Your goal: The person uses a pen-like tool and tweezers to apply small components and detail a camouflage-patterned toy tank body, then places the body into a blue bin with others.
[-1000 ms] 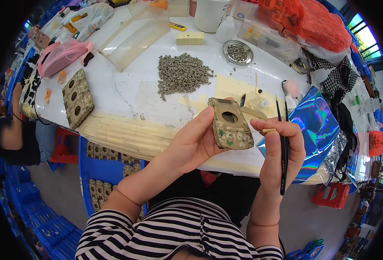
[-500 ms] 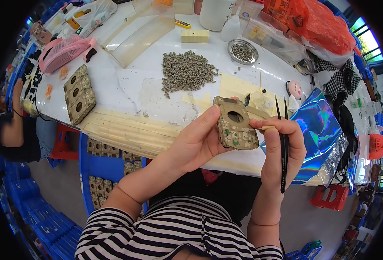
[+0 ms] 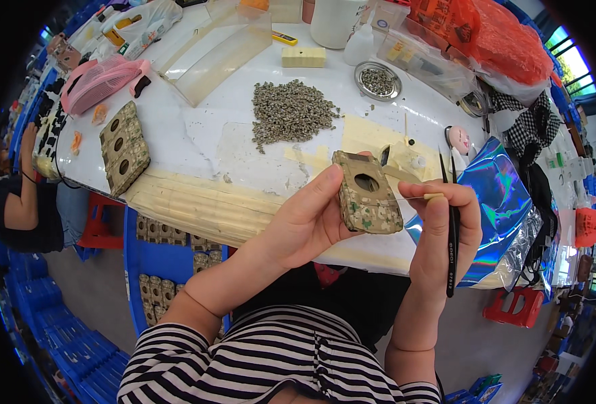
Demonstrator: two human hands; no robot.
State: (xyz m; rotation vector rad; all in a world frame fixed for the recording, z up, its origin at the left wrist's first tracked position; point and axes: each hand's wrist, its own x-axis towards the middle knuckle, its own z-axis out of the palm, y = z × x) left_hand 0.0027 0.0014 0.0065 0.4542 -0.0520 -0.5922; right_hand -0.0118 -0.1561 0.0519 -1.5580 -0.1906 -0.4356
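Left hand: left hand [image 3: 311,215] grips the camo casing [image 3: 372,214] along its left side, thumb on the upper left edge, fingers curled under. Closed on it, not wide.
Camo casing: held above the near edge of the table, tilted, face up. Oval-looking opening in the far half, dark inside; green-flecked patch in the near half.
Right hand: right hand [image 3: 449,225], just right of the casing. Thumb and forefinger pinched on a pale stub [image 3: 433,196].
Thin wire: fine wire [image 3: 409,198] runs left from the stub to the casing, near side of the opening. Contact or just hovering: cannot tell.
Tweezers: black tweezers [image 3: 453,249] tucked in the right hand, tips pointing far, narrow gap between them, nothing gripped at the tips.
Parts: heap of small metallic pieces [image 3: 293,111] mid-table, far of the casing; more in a round metal dish [image 3: 396,95] to its right.
Other casings: three-hole camo casing [image 3: 133,143] lying at left; more small camo casings [image 3: 155,296] in a blue tray [image 3: 176,259], near left, below table level.
Progress: camo finish and opening are there on the held one. Fine work at its face looks mid-way, my read. Left: heap far from used up; whether tray units are finished, cannot tell.
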